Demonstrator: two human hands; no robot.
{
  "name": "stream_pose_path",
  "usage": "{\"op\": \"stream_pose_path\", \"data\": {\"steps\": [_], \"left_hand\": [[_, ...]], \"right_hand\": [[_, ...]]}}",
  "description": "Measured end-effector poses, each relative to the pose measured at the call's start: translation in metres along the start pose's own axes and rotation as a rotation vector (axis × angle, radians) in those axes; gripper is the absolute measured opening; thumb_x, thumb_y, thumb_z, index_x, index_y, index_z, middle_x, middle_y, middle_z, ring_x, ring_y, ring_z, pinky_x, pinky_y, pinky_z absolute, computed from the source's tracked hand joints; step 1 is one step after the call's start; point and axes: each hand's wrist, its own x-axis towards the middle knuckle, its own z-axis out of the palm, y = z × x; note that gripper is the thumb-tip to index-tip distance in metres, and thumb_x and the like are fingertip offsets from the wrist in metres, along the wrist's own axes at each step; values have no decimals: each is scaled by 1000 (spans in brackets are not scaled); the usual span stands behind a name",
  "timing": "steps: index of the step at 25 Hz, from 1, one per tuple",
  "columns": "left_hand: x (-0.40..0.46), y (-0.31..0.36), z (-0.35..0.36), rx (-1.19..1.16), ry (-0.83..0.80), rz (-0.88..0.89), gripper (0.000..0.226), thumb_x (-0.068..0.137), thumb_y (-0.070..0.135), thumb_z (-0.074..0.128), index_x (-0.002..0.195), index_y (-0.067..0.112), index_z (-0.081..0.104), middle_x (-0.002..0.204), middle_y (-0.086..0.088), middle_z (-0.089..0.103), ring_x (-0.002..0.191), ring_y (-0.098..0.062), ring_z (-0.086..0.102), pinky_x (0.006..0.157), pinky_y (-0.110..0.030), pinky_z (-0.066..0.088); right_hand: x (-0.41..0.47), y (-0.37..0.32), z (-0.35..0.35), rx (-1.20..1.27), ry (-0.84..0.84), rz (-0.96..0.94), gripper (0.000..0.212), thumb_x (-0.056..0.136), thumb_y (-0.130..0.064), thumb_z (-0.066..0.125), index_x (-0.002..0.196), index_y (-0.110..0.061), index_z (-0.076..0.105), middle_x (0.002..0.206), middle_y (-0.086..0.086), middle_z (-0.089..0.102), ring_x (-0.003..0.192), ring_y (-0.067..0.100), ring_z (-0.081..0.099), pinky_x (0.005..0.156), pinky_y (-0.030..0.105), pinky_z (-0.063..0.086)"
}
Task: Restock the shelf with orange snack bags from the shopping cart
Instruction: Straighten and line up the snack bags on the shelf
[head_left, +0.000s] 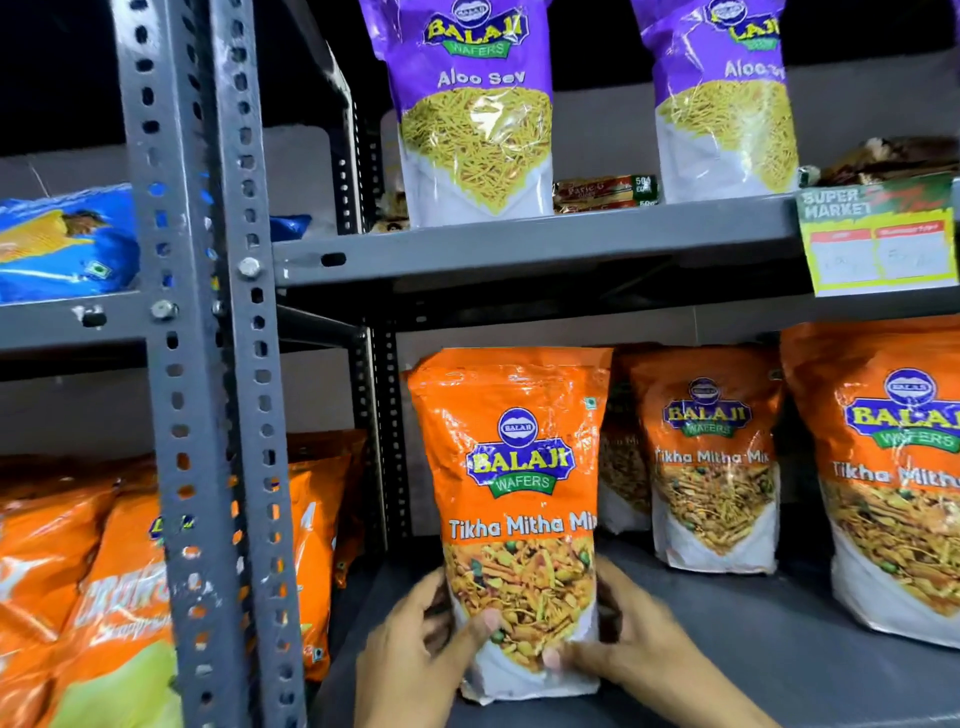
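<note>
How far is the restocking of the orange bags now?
Done: two orange Tikha Mitha Mix bags stand upright on the lower shelf. In hand: the left hand and right hand hold a third orange bag by its base, upright near the shelf's left end. Left: release it; the cart is out of view.

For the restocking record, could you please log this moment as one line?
step: placing | item: orange snack bag upright on lower shelf | left hand, right hand: both gripping bag base | release: not yet

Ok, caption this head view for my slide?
Both hands stand an orange Tikha Mitha Mix bag upright on the lower shelf.
</note>
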Motion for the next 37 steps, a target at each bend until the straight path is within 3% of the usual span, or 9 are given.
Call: {"op": "stream_pose_path", "data": {"steps": [3, 10, 13, 16, 22, 26, 33, 35, 37], "left_hand": [[6, -12, -8, -52, -14, -12, 70, 57, 54, 79, 123, 37, 60, 107, 18, 72, 91, 6, 69, 74, -11, 55], [8, -18, -6, -131, 3, -8, 51, 69, 25, 82, 112, 41, 60, 80, 33, 69, 79, 21, 64, 59, 1, 46], [3, -17, -3, -166, 24, -4, 52, 67, 30, 82, 114, 38, 63, 86, 29, 71, 84, 17, 66, 63, -1, 49], [-1, -16, -1, -178, 37, -1, 70, 54, 49, 78, 120, 33, 63, 100, 19, 75, 94, 4, 70, 78, -14, 54], [-5, -13, 2, -174, 74, -12, 72, 48, 58, 77, 117, 40, 63, 101, 26, 74, 99, -3, 71, 92, -35, 55], [-5, -11, 4, -174, 67, -20, 65, 51, 55, 77, 113, 42, 64, 98, 26, 74, 96, -1, 71, 87, -31, 56], [-7, -7, 7, -196, 85, -16, 60, 53, 50, 77, 111, 41, 64, 92, 32, 73, 88, 8, 70, 61, -4, 50], [-8, -4, 5, -174, 81, -20, 66, 54, 47, 77, 117, 36, 64, 93, 29, 75, 90, 6, 70, 63, -6, 52], [-11, 2, 5, -146, 84, -25, 76, 54, 43, 79, 127, 29, 59, 107, 15, 75, 100, -2, 70, 82, -20, 55]], "right_hand": [[5, -2, 11, -32, 27, 16, 82, 46, -61, 89, 119, -55, 52, 114, -30, 70, 105, -7, 66, 95, 33, 56], [4, -4, 16, -71, 52, 27, 87, 39, -75, 83, 117, -61, 48, 111, -40, 66, 101, -12, 65, 93, 27, 56], [3, -3, 16, -74, 51, 23, 87, 39, -76, 82, 117, -61, 47, 111, -41, 65, 101, -11, 65, 93, 28, 57], [4, 0, 16, -48, 40, 33, 84, 45, -67, 86, 119, -60, 48, 112, -35, 68, 102, -6, 67, 93, 32, 57], [5, 4, 13, -13, 17, 38, 82, 46, -66, 87, 119, -59, 48, 112, -34, 69, 102, -7, 67, 92, 31, 57], [5, 6, 12, 5, 41, 46, 81, 45, -63, 87, 116, -62, 48, 110, -33, 69, 98, -6, 68, 91, 31, 58], [4, 7, 12, 23, 48, 39, 82, 45, -65, 87, 116, -64, 47, 109, -38, 67, 102, -5, 67, 93, 33, 57], [3, 4, 12, 40, 45, 35, 83, 44, -65, 88, 114, -67, 45, 112, -35, 67, 105, -4, 66, 95, 33, 56], [0, 1, 10, 72, 42, 37, 92, 39, -67, 88, 118, -70, 40, 121, -30, 64, 113, -1, 62, 100, 32, 54]]}}
